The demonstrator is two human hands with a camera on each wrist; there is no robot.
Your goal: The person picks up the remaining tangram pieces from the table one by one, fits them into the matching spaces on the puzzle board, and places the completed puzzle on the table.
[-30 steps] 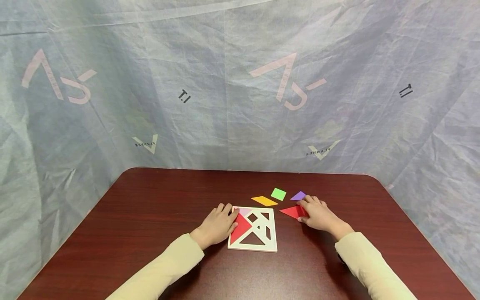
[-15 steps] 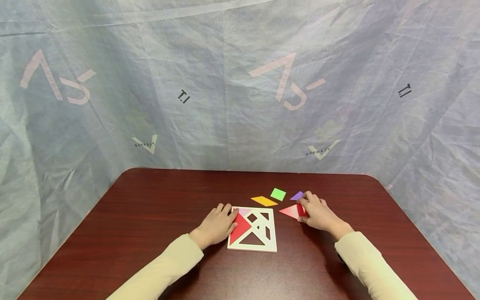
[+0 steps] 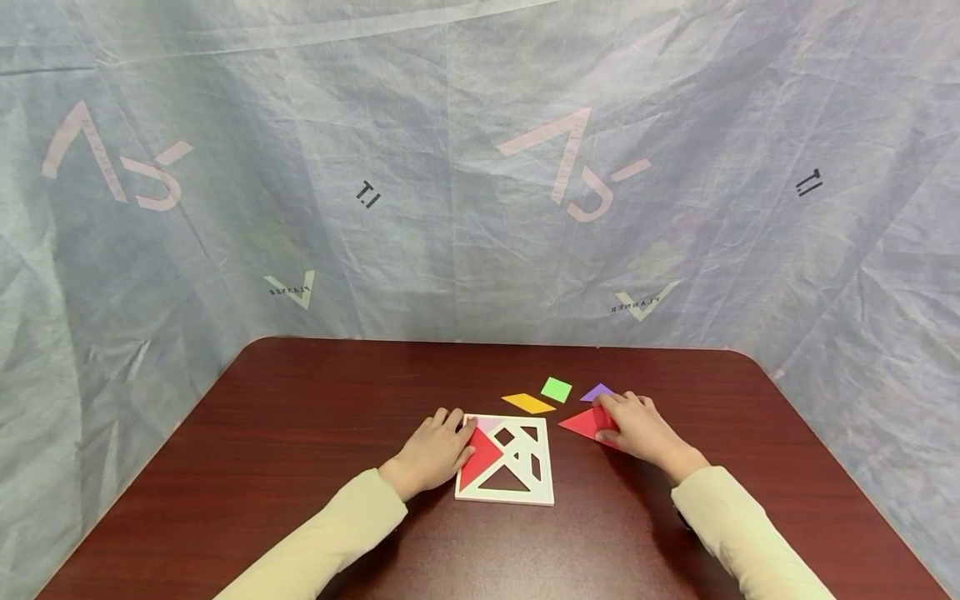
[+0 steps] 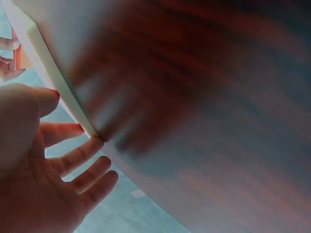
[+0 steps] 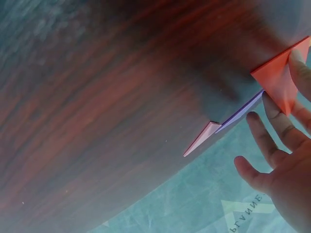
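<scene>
On the dark wood table (image 3: 300, 467) before a blue sheet (image 3: 225, 208), both hands' fingers lie relaxed.

The frame (image 3: 505, 459) lies on the table (image 3: 300, 433) near the middle, toward the near edge. One triangle (image 3: 481, 456) sits in its left part. The left hand (image 3: 433, 452) rests against the frame's left edge. Right of the frame lies another triangle (image 3: 587, 422), under the right hand (image 3: 637, 429). Behind the frame lie a parallelogram (image 3: 528, 402) and a square (image 3: 557, 389), with a small triangle (image 3: 597, 392) to their right.
</scene>
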